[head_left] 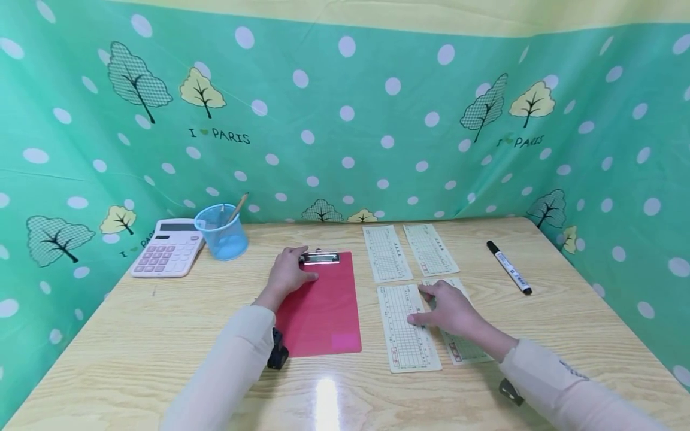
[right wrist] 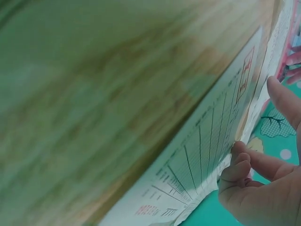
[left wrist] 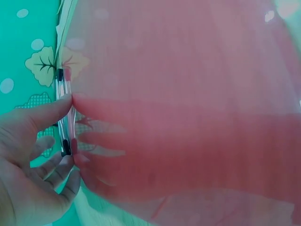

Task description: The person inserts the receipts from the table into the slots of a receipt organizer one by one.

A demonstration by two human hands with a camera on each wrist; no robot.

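A red clipboard with a metal clip lies flat on the table. At its upper left corner my left hand grips around the clip's end, thumb over the board; the left wrist view shows the hand with thumb and fingertips at the clip. My right hand lies over two front paper slips, its thumb on the left slip and its fingers at the top of the right slip. In the right wrist view the hand's thumb and forefinger are spread, other fingers curled.
Two more printed slips lie behind. A black-capped marker is on the right. At the back left stand a blue mesh cup with pencils and a pink calculator. A patterned green curtain hangs behind the table.
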